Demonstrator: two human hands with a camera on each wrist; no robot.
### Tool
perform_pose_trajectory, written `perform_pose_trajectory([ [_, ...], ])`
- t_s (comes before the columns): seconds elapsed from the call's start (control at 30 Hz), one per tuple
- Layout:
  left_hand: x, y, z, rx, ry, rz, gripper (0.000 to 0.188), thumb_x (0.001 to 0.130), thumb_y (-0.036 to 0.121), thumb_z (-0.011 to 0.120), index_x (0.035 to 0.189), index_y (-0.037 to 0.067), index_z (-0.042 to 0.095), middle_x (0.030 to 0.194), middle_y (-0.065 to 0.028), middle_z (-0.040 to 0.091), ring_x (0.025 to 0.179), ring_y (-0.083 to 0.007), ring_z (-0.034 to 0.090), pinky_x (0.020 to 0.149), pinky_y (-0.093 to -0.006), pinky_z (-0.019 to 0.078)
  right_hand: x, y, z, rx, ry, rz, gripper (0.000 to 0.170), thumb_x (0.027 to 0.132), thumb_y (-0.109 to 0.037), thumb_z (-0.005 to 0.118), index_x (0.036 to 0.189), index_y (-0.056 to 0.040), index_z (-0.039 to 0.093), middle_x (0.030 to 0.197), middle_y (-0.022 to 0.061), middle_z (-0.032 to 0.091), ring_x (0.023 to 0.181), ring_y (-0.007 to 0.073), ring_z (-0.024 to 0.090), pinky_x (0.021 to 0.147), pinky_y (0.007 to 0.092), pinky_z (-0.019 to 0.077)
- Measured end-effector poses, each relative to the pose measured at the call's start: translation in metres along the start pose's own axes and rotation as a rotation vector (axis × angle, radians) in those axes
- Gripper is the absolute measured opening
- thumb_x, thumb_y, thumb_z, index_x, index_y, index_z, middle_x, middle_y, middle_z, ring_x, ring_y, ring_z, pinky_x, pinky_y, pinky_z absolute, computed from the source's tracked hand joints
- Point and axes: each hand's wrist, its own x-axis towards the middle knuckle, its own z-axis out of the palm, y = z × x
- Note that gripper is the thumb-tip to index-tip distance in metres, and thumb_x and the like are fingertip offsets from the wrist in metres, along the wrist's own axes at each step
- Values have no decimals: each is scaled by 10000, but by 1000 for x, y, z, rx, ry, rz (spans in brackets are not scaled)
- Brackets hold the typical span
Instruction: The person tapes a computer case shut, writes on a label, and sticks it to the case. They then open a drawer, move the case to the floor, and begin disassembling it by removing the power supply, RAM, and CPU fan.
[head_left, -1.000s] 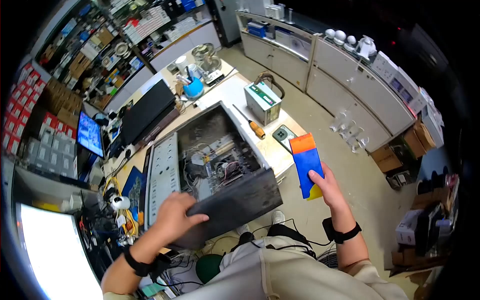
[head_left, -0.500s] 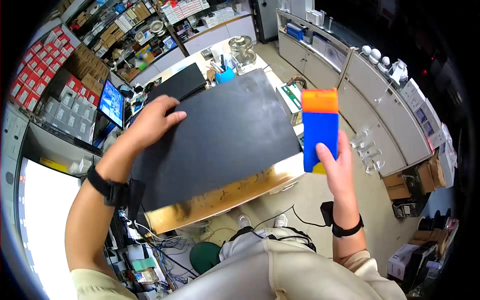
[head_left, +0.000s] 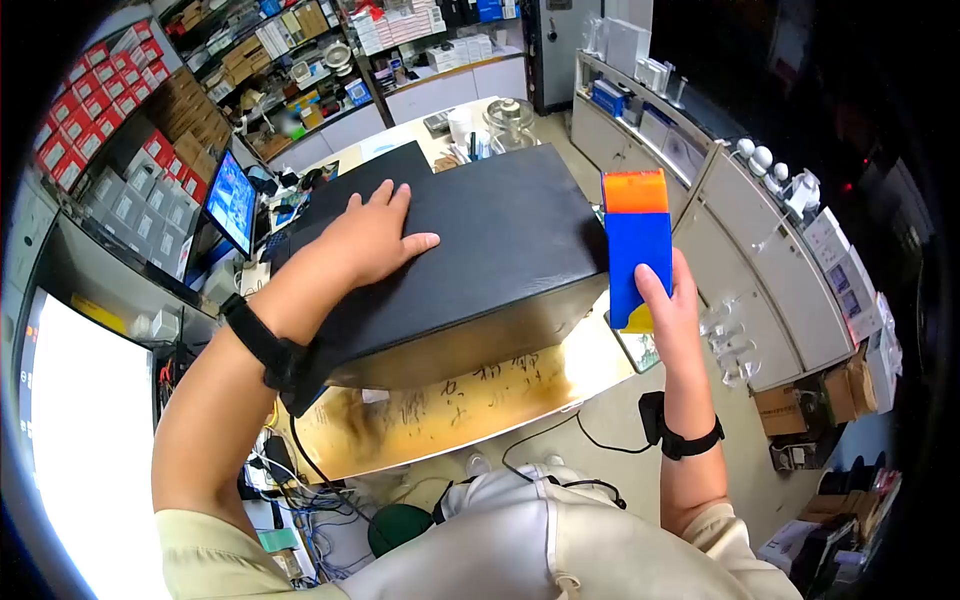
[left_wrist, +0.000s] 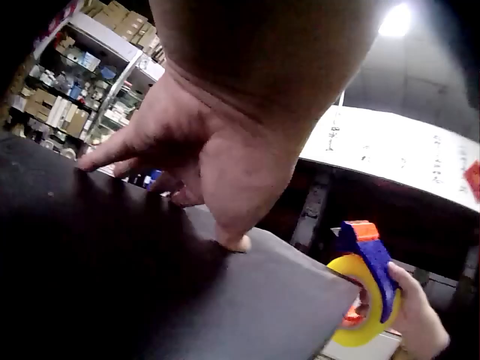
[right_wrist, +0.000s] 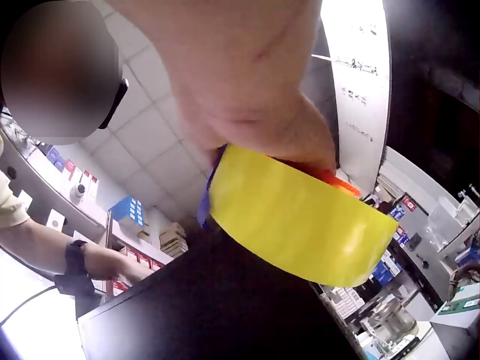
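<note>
A black computer case (head_left: 500, 220) lies on the table with a broad flat side facing up. My left hand (head_left: 370, 238) rests on that side near its left end, fingers spread and thumb out. In the left wrist view its fingertips and thumb meet the dark surface. My right hand (head_left: 678, 310) grips a blue and orange packing tape dispenser (head_left: 638, 245), held upright beside the case's right end, thumb across its blue face. The dispenser's yellow tape roll (left_wrist: 339, 271) shows in the left wrist view; up close, the yellow tape (right_wrist: 300, 217) hides most of the right fingers.
A phone (head_left: 640, 347) lies at the table's right edge. Behind the case stand a glass jar (head_left: 510, 115) and a flat black device (head_left: 400, 165). A monitor (head_left: 232, 205) and cables are at the left. The wooden table's front part (head_left: 450, 420) bears dark handwriting.
The case's open interior with wires and boards showed a second ago; a black panel now hides it. The left hand went from gripping the panel's edge to lying flat on top. The dispenser stays in the right hand.
</note>
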Motion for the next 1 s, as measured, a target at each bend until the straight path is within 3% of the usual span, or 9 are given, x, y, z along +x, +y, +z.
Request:
perform_pose_trajectory([
  [0.1, -1, 2, -1, -57, -17, 59, 630, 886, 405, 513, 1343, 10, 335, 1245, -254, 416, 1092, -407, 483, 914, -414, 420, 0, 4, -1, -33, -4, -2, 298, 851, -192, 605, 1046, 2, 490, 938, 48, 584, 826, 93, 542, 746, 253, 457],
  [0.13, -4, 2, -2, -50, 4, 86, 551, 902, 342, 504, 1313, 1, 371, 1132, -234, 460, 978, -412, 521, 840, -429, 444, -1, 5, -1, -56, 9, -27, 297, 846, -194, 612, 1038, -3, 490, 933, 42, 581, 817, 93, 542, 738, 252, 458],
  [0.27, 4, -10, 1, -63, -77, 132, 546, 914, 339, 480, 1334, 13, 357, 1179, -234, 449, 1007, -406, 518, 857, -424, 442, -11, 6, -4, -33, 4, -66, 374, 836, -190, 620, 1118, 14, 482, 957, 40, 580, 866, 105, 531, 785, 260, 441],
  [0.6, 2, -35, 7, -133, 97, 313, 514, 885, 356, 522, 1258, 5, 473, 1213, -202, 497, 1080, -363, 510, 895, -372, 438, -58, -9, -40, -121, -330, -91, 635, 703, -328, 722, 1179, 7, 468, 1002, 51, 557, 904, 128, 520, 804, 278, 426],
  [0.7, -21, -12, 3, -462, 182, 292, 496, 882, 309, 547, 1274, 17, 463, 1265, -207, 492, 1166, -337, 478, 971, -366, 388, -69, -20, -38, -213, -438, -78, 643, 665, -348, 736, 1139, 9, 487, 958, 75, 570, 866, 158, 541, 771, 281, 432],
  [0.77, -69, 22, 1, -964, 216, 343, 467, 886, 288, 563, 1253, 10, 482, 1203, -148, 558, 1141, -251, 508, 959, -345, 397, -74, -28, -31, -328, -516, -124, 641, 647, -354, 737, 1120, 8, 499, 896, 108, 584, 798, 193, 568, 726, 292, 450],
  [0.83, -113, 45, 18, -1549, 25, 344, 447, 896, 278, 563, 1245, 9, 490, 1160, -103, 579, 1101, -173, 515, 932, -329, 414, -75, -42, -14, -451, -652, -193, 628, 627, -346, 734, 1090, 11, 506, 857, 151, 590, 740, 262, 589, 690, 315, 467],
  [0.9, -139, 52, 41, -1837, -41, 285, 387, 894, 236, 577, 1197, 1, 526, 1109, -87, 600, 1044, -151, 540, 892, -301, 439, -78, -55, 12, -468, -752, -178, 605, 637, -345, 735, 1072, 5, 505, 839, 147, 599, 739, 280, 596, 691, 327, 471],
  [1.0, -170, 33, 70, -1854, -4, 120, 200, 861, 96, 608, 1023, -20, 605, 944, -77, 646, 874, -133, 601, 816, -258, 470, -82, -45, 44, -550, -907, -297, 607, 656, -353, 735, 1077, 0, 479, 826, 161, 604, 738, 325, 609, 679, 357, 483],
])
